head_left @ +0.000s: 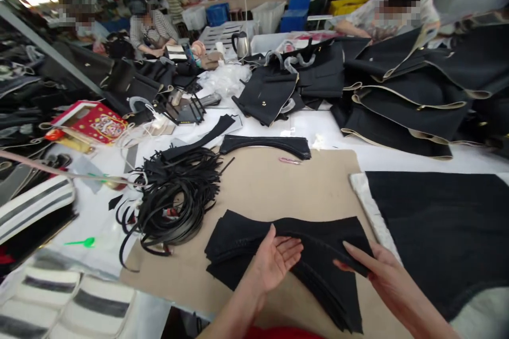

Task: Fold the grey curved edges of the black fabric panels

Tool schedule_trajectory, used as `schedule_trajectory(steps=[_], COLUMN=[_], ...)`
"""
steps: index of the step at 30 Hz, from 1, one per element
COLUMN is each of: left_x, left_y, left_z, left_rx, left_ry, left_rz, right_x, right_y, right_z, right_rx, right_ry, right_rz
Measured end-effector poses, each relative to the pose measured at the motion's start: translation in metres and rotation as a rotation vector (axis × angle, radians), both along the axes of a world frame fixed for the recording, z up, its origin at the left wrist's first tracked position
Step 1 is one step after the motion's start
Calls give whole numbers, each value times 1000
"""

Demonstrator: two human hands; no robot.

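Curved black fabric pieces [242,233] lie in a fanned stack on the beige board in front of me. My left hand [276,257] is over the middle of them, palm turned up, fingers stretched out and thumb apart, holding nothing. Between thumb and fingers, my right hand [371,265] grips the right end of a black fabric piece [353,230], which arches across the stack. Part of the stack is hidden behind my left hand and forearm. Further back on the board lies another small pile of curved black pieces [264,145], with pink thread snips [290,161] just in front of it.
A heap of black strips [175,206] covers the beige board's [318,185] left side. Black fabric [445,222] lies to the right. Black bag panels [409,100] are piled behind, near a kettle [240,45]. A red box [93,123] stands left. Several people work beyond.
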State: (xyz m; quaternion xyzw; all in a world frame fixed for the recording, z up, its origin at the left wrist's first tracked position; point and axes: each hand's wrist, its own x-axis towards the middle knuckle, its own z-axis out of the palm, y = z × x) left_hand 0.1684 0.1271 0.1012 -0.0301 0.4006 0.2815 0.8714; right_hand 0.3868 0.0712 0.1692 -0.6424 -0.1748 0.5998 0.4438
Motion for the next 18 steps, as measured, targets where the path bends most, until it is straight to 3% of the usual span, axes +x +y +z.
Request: schedule_trajectory(steps=[2,3,7,10,13,18], left_x=[-19,-29,-69,-82,-79,-79], left_y=[22,34,83,115,136,136], left_z=[-5,-7,-10,-15,-31,-62], left_rx=[-34,-18,75,151,216,372], left_ry=[18,48,153,270,458,1007], left_rz=[278,356,493,481,403,247], right_x=[11,19,54,71,76,82], right_y=[11,15,29,41,55,71], right_z=[5,5,-16,-50,-93,-151], right_rx=[1,-1,-12,-1,63,5], right_ry=[-3,-10,-59,-129,-346,-647], right_rz=[-42,-69,-136,-100,20,50])
